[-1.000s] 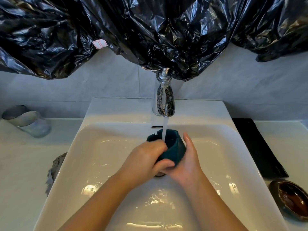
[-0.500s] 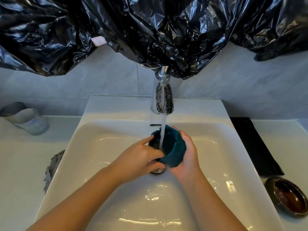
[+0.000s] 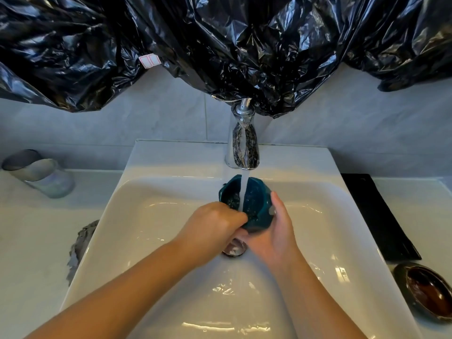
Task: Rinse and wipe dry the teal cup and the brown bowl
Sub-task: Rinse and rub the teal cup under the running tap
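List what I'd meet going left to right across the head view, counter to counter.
Glass tumbler → grey cloth → left hand → teal cup → right hand → black mat → brown bowl.

No legible text, brand or number noted; the sole label (image 3: 149,61), a white tag with red-outlined boxes on the black plastic sheeting (image 3: 220,40), bears no readable characters.
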### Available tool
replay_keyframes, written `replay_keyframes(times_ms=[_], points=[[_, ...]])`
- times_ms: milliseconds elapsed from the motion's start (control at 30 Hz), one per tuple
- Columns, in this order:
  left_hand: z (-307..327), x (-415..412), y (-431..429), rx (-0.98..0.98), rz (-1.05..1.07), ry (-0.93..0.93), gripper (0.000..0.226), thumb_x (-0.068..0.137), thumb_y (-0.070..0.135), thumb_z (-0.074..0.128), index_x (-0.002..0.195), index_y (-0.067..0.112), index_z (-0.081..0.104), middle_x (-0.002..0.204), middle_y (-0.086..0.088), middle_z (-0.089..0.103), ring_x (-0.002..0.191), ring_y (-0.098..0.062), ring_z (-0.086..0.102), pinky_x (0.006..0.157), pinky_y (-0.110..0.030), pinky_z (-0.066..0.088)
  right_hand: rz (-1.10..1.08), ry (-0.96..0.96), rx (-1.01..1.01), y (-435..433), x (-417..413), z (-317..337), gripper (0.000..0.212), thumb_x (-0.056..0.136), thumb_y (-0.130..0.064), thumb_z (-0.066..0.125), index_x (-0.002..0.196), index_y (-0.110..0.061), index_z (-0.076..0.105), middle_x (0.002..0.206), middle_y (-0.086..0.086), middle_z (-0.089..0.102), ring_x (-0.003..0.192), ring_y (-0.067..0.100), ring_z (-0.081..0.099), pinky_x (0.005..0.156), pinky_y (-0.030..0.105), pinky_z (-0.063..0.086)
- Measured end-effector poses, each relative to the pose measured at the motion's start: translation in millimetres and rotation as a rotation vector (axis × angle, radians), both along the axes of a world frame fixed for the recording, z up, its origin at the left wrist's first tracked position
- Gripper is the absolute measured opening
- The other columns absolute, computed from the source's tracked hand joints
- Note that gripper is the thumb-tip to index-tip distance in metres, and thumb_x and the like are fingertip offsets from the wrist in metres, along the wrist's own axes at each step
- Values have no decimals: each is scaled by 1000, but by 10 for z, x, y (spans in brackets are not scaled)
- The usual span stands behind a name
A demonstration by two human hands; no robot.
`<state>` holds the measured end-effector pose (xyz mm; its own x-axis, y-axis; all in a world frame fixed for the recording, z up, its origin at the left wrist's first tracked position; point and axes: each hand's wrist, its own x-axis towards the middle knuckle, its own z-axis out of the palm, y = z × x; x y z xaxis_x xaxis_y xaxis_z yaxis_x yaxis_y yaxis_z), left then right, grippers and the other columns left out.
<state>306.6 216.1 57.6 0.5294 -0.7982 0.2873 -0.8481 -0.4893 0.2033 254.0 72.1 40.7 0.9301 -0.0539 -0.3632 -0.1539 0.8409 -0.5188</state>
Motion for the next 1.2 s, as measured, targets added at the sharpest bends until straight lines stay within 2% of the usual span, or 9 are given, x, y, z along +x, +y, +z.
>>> replay_keyframes(times_ms=[133, 300, 467, 600, 700, 800, 933, 1100, 1200], points=[[71, -267, -199, -247, 105, 308, 24, 88, 39, 49, 81, 18, 58, 70, 5, 63, 61, -14, 57, 54, -27, 45, -43, -23, 55, 66, -12, -40, 58, 81, -52, 49, 106, -8, 76, 107, 15, 73, 95, 27, 72, 76, 35, 60], [21, 30, -5, -7, -72, -3, 28, 88, 34, 47, 69, 15, 57, 63, 1, 60, 55, -21, 56, 48, -26, 43, 19, 39, 83, 44, 21, 0, 65, 85, -57, 49, 126, -9, 65, 117, 19, 69, 94, 31, 72, 65, 36, 59], [45, -198, -159, -129, 42, 372, 21, 94, 32, 52, 86, 13, 58, 81, 0, 62, 73, -19, 58, 66, -25, 43, -7, -65, 39, 92, -11, -71, 59, 86, -53, 44, 113, -10, 74, 114, 15, 70, 103, 28, 69, 86, 39, 57], [43, 107, 143, 88, -188, -81, 27, 89, 36, 46, 77, 17, 62, 74, 2, 66, 68, -19, 61, 75, -26, 49, 49, 22, 56, 92, 10, -23, 68, 85, -60, 44, 129, -12, 64, 124, 20, 64, 100, 30, 66, 67, 39, 57], [109, -53, 53, 20, -28, 80, 23, 89, 33, 53, 75, 15, 58, 69, 0, 63, 60, -21, 57, 57, -25, 43, 23, 3, 89, 165, 14, -27, 64, 83, -58, 49, 122, -11, 68, 122, 19, 66, 104, 31, 66, 69, 37, 58], [38, -269, -48, -129, 63, 245, 19, 91, 30, 56, 82, 13, 57, 76, -1, 63, 66, -20, 58, 59, -26, 45, -36, -22, 63, 150, 0, -29, 56, 81, -53, 47, 101, -11, 79, 106, 15, 73, 94, 28, 71, 84, 38, 56], [-46, 4, 106, 41, -186, -148, 22, 91, 29, 57, 75, 15, 59, 72, -1, 60, 66, -21, 55, 80, -32, 52, 54, 82, 68, 35, 7, -2, 65, 89, -58, 39, 111, -10, 75, 114, 20, 70, 96, 32, 70, 83, 41, 51], [20, -268, -28, 34, 12, 237, 21, 94, 34, 52, 96, 13, 56, 92, -1, 60, 80, -21, 59, 65, -24, 42, 9, 82, 51, 108, -14, -39, 58, 92, -54, 39, 102, -12, 78, 104, 16, 73, 90, 29, 72, 78, 37, 55], [45, -178, -31, 92, 3, 8, 41, 88, 47, 47, 115, 17, 54, 118, -3, 57, 102, -22, 56, 87, -32, 48, 22, 105, 76, 129, -12, -46, 60, 92, -57, 37, 102, -15, 78, 107, 14, 74, 95, 28, 72, 79, 39, 54]])
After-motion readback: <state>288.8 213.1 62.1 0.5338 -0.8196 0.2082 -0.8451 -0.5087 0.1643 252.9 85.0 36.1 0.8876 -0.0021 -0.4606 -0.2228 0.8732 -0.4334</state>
